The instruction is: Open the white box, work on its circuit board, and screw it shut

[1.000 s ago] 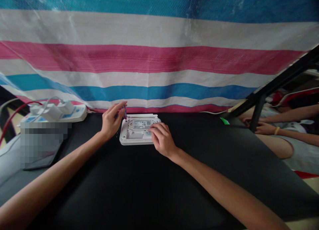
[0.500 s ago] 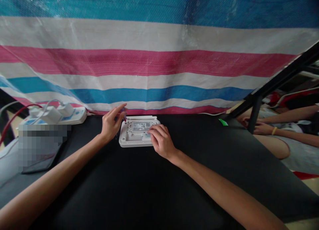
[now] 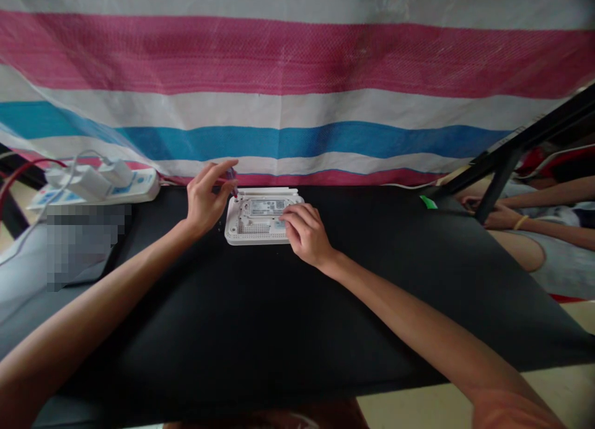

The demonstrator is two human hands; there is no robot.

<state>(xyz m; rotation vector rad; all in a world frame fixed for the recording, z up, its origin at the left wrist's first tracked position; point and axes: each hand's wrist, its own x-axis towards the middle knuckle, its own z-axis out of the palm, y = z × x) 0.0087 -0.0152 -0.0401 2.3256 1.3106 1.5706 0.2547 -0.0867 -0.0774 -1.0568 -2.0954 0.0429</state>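
Observation:
A white, flat plastic router-like device [image 3: 253,229] lies bottom up on the black table, with a label, vent grid and corner holes showing. My left hand [image 3: 207,196] is at its far left corner, fingers closed around a small screwdriver [image 3: 233,180] with a clear purple handle. The screwdriver stands nearly upright, its tip at the corner hole. Over the device's right side lies my right hand [image 3: 307,234], its fingers bent onto the surface and holding the device against the table. The fingers hide part of the label and the right edge.
At the left stands a white power strip [image 3: 139,187] with plugs and cables, a dark flat object [image 3: 109,261] in front of it. A green scrap [image 3: 428,202] lies far right. A striped sheet [image 3: 279,106] hangs behind the table [image 3: 260,330]. Another person's hands [image 3: 499,217] show beyond the frame post.
The camera has tilted down, so everything sits higher in view and the table's front edge shows. Both hands stay at the device; the screwdriver stays at the same corner.

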